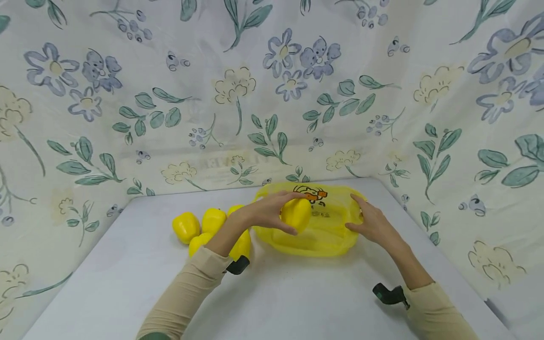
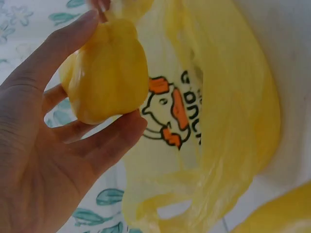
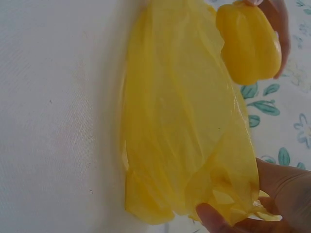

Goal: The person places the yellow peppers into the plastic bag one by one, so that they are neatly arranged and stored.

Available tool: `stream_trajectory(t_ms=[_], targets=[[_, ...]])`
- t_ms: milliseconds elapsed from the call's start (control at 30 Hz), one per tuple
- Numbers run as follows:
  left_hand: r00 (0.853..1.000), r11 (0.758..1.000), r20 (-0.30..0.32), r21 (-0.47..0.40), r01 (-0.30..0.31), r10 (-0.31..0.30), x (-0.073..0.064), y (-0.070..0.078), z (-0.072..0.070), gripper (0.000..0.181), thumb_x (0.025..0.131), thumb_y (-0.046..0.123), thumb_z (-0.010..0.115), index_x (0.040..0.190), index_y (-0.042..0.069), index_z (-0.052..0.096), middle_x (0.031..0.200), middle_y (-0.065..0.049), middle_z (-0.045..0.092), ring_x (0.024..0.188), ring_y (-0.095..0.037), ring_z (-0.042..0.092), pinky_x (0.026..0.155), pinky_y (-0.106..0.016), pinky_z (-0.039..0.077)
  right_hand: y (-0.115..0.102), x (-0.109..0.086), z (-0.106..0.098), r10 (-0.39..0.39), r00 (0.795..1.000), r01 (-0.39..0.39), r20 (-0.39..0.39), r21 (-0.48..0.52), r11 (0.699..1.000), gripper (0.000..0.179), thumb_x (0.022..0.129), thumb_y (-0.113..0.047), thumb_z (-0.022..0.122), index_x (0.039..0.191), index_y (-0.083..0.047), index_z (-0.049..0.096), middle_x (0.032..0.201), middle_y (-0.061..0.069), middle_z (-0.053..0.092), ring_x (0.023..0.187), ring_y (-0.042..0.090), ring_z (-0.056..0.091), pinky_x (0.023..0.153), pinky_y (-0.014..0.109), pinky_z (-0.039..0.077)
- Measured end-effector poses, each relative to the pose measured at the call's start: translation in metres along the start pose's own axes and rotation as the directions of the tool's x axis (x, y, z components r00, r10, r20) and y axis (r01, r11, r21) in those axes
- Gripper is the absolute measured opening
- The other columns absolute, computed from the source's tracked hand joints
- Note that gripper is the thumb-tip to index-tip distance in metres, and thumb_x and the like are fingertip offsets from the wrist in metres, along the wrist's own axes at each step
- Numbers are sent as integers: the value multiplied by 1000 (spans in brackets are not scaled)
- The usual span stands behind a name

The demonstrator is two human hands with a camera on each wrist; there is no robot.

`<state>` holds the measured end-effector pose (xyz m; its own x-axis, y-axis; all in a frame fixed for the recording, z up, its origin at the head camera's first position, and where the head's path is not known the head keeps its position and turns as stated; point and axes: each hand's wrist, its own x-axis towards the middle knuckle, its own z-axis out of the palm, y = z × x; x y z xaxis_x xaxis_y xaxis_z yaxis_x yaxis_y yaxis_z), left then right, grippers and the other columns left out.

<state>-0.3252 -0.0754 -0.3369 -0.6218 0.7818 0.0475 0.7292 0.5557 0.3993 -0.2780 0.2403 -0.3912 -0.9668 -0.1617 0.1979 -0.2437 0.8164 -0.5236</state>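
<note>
My left hand (image 1: 265, 211) holds a yellow bell pepper (image 1: 297, 215) between thumb and fingers, raised over the left part of a yellow plastic bag (image 1: 316, 240). The left wrist view shows this pepper (image 2: 109, 73) in front of the bag's printed cartoon bird. At the bag's right end, my right hand (image 1: 376, 223) grips the thin plastic, with the thumb on the near side in the right wrist view and fingers partly hidden behind the plastic (image 3: 180, 111). Several more yellow bell peppers (image 1: 186, 227) sit on the table left of the bag, some behind my left forearm.
A white table (image 1: 114, 269) bears everything. A floral-patterned sheet (image 1: 238, 108) hangs at the back and along the sides. Each wrist carries a dark camera mount, the right one (image 1: 388, 293) hanging low near the tabletop.
</note>
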Motion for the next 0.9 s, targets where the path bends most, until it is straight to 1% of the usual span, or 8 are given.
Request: stream_trajectory(t_ms=[167, 267, 367, 467, 600, 667, 733, 900], targets=[[999, 999, 40, 39, -12, 11, 24, 1, 10, 93, 76, 52, 79, 152, 34, 29, 157, 4, 36, 141, -19, 37, 118, -43, 35, -1, 1, -1, -2, 1000, 2, 6, 3, 1000, 84, 86, -18, 74, 152, 0, 25, 150, 31, 37, 119, 47, 55, 98, 57, 50], [999, 999, 51, 52, 6, -8, 37, -2, 16, 93, 76, 54, 78, 152, 33, 30, 157, 6, 36, 142, -20, 37, 119, -43, 34, -1, 1, -1, 5, 1000, -5, 16, 0, 1000, 85, 87, -18, 74, 153, -1, 23, 151, 31, 35, 122, 48, 53, 99, 57, 49], [999, 999, 51, 44, 10, -12, 49, -4, 21, 92, 76, 53, 79, 152, 32, 30, 158, 5, 35, 144, -21, 36, 120, -44, 32, -2, 0, -2, 1, 1000, -1, 13, -5, 1000, 84, 87, -19, 74, 153, -1, 24, 150, 32, 37, 121, 48, 54, 99, 58, 50], [998, 999, 58, 31, 14, -16, 60, -4, 26, 93, 78, 52, 78, 154, 32, 28, 159, 4, 34, 145, -22, 34, 120, -45, 30, -2, -1, -2, -6, 1000, 6, 5, -8, 1000, 83, 87, -19, 74, 152, 0, 26, 147, 33, 39, 119, 48, 55, 97, 57, 51], [997, 999, 64, 14, 42, -42, 72, -3, 32, 94, 79, 51, 77, 155, 28, 27, 160, 1, 33, 146, -23, 33, 121, -46, 29, -2, -3, -2, -20, 1000, 20, 2, -6, 1000, 82, 87, -19, 74, 151, 0, 27, 145, 34, 42, 116, 48, 57, 95, 57, 52], [997, 998, 62, 5, 56, -56, 77, -2, 35, 95, 79, 50, 78, 155, 26, 27, 160, 0, 33, 146, -23, 33, 122, -44, 29, -1, -3, -1, -32, 999, 32, 2, -6, 999, 82, 87, -19, 74, 151, 1, 27, 143, 34, 43, 115, 48, 57, 95, 56, 53], [997, 998, 56, 7, 56, -56, 83, -3, 38, 94, 79, 50, 77, 155, 25, 27, 160, 0, 33, 146, -22, 33, 122, -42, 29, 0, -3, -1, -43, 999, 43, 0, -4, 999, 82, 87, -19, 74, 151, 1, 28, 143, 34, 44, 114, 47, 58, 93, 56, 53], [997, 998, 48, 26, 61, -62, 96, -6, 43, 94, 80, 47, 78, 155, 24, 26, 157, -2, 37, 140, -23, 39, 118, -41, 35, 2, -1, -1, -57, 998, 57, -1, 4, 998, 81, 86, -18, 75, 151, 1, 29, 144, 32, 44, 112, 46, 59, 92, 54, 55]])
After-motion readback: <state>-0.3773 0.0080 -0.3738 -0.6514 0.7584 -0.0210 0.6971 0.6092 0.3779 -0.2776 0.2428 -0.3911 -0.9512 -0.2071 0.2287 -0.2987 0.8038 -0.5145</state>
